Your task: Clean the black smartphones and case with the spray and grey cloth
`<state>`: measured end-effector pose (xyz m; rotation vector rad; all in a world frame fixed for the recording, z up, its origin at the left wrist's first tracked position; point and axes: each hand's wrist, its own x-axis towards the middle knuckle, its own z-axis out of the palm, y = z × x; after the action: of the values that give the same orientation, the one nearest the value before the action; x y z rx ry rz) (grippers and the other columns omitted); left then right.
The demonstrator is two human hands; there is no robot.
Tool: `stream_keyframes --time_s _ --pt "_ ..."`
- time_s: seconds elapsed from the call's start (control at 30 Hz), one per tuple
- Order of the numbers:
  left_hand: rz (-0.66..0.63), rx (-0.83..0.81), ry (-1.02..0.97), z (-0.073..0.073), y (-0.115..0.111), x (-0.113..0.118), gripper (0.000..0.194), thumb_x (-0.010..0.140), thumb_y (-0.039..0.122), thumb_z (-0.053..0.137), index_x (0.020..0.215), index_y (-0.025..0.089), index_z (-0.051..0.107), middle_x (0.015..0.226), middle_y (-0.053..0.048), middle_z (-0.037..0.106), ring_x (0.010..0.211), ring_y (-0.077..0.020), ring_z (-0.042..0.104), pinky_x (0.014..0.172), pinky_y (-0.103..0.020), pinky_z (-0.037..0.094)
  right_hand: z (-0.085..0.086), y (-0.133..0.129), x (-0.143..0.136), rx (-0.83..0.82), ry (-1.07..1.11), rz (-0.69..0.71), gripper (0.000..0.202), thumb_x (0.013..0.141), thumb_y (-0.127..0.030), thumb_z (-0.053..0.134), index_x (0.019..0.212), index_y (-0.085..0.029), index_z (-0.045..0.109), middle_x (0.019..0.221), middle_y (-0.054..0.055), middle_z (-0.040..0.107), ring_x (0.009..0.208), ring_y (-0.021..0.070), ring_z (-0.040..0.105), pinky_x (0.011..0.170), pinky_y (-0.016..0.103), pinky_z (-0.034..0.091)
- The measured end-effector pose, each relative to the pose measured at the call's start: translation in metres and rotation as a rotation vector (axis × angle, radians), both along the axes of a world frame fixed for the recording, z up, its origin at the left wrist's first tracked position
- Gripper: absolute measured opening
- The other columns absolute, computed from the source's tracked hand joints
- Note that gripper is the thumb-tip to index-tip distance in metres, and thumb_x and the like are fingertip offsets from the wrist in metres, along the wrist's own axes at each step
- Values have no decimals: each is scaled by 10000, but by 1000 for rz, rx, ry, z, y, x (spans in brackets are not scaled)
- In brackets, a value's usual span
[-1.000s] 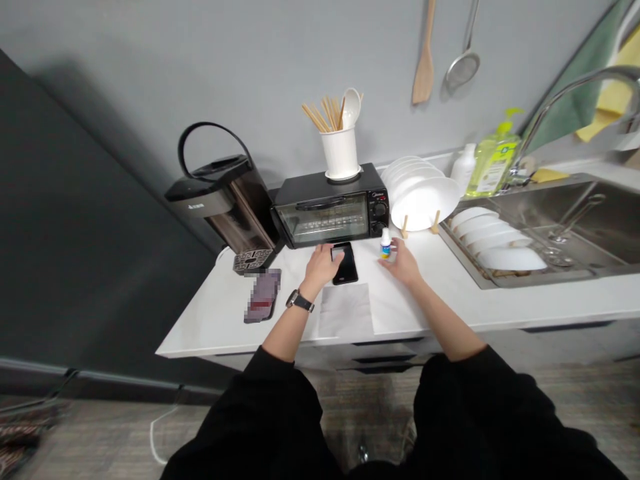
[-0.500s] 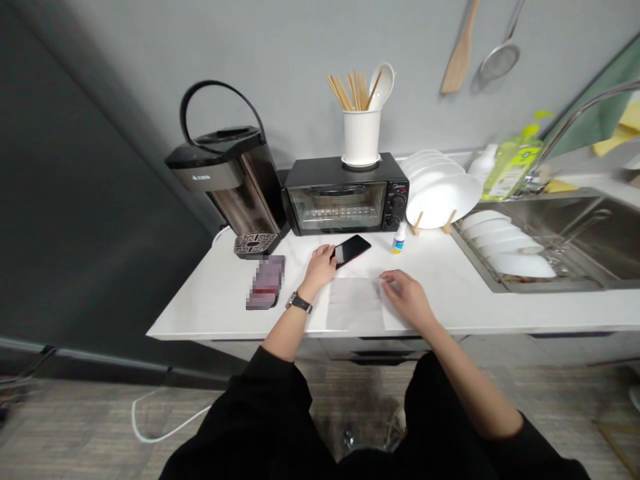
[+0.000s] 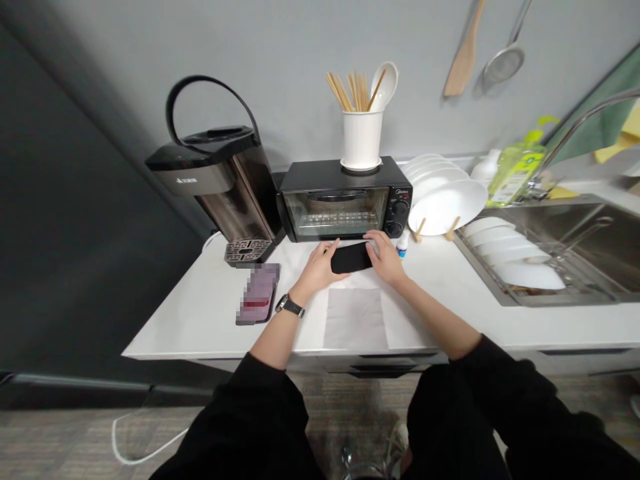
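A black smartphone [image 3: 351, 258] lies level between my hands, just in front of the toaster oven. My left hand [image 3: 317, 268] grips its left end, thumb along the far edge and fingers at the near edge. At the other end, my right hand [image 3: 385, 260] has its fingers and thumb around the phone's right side. A thin grey cloth [image 3: 355, 320] is spread flat on the counter, nearer to me than the phone. Right beside my right hand stands a small white bottle [image 3: 403, 245] with a blue label, partly hidden by the hand.
Behind the phone is a black toaster oven [image 3: 345, 200] with a white utensil holder [image 3: 362, 140] on top. A water dispenser [image 3: 225, 180] and a pixelated purple item [image 3: 259, 293] are to the left. Plates [image 3: 447, 203] in a rack and a sink [image 3: 530, 297] are to the right.
My right hand has moved from the cloth's corner up to the phone and taken its right end. My left hand has shifted its hold, and the phone now lies more level. The view shifted slightly.
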<state>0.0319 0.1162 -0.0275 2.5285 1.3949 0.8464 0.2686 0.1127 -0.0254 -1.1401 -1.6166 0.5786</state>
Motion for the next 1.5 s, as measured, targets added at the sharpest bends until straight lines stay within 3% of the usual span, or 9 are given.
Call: stream_keyframes --time_s 0.07,0.17,0.27,0.43,0.67,0.93,1.17,1.37,1.5 --pt "-36 61 58 5 -5 1 914 800 460 871 1583 230 459 1372 -114 605 1293 -315 570 1172 -444 449 -6 15 -3 -57 112 2 468 972 -647 520 1160 -253 689 1326 109 694 1326 290 586 1190 475 413" --pt "-23 119 102 12 -10 3 786 838 490 834 1519 246 526 1329 -104 645 1243 -326 584 1129 -456 459 -21 27 -6 -200 286 61 617 884 -836 516 977 -262 723 995 54 785 1099 298 695 1048 475 521" --pt "-16 146 121 18 -12 5 751 866 534 797 1504 240 534 1326 -104 649 1215 -328 586 1082 -457 469 -29 28 -7 -324 456 131 659 809 -908 547 797 -268 703 804 32 772 950 295 740 898 438 583" --pt "-36 191 150 23 -15 4 753 875 562 781 1505 233 534 1313 -111 651 1194 -330 589 1053 -450 465 -18 18 -4 -437 635 184 610 724 -859 710 771 -252 682 792 39 785 891 302 769 819 419 604" --pt "-50 215 162 23 -19 3 743 896 584 750 1523 245 538 1318 -114 659 1177 -328 593 1033 -455 461 -2 6 0 -670 814 301 471 788 -715 732 879 -254 697 880 64 808 1066 344 761 895 476 616" --pt "-54 217 145 22 -18 3 758 891 563 752 1552 270 528 1302 -120 654 1162 -325 611 1033 -454 475 -5 8 5 -724 817 298 450 805 -705 739 841 -261 675 846 43 797 1016 302 771 844 424 628" --pt "15 202 73 21 -16 6 814 873 614 757 1566 267 505 1293 -111 637 1185 -310 612 1070 -427 485 -3 3 -12 -570 919 303 578 820 -802 684 1034 -266 720 992 40 822 1110 281 757 922 433 628" --pt "168 213 1 22 -16 9 837 869 646 752 1569 269 491 1267 -105 634 1179 -303 611 1065 -407 497 2 -3 -21 -479 989 383 344 767 -507 890 982 -279 747 1044 6 831 1002 217 783 940 349 634" --pt "185 226 -46 20 -16 12 878 832 616 801 1573 268 486 1217 -91 632 1143 -292 629 1057 -395 505 2 -4 -21 -482 1008 412 291 864 -512 818 1010 -270 749 1032 21 833 1019 203 784 909 323 647"
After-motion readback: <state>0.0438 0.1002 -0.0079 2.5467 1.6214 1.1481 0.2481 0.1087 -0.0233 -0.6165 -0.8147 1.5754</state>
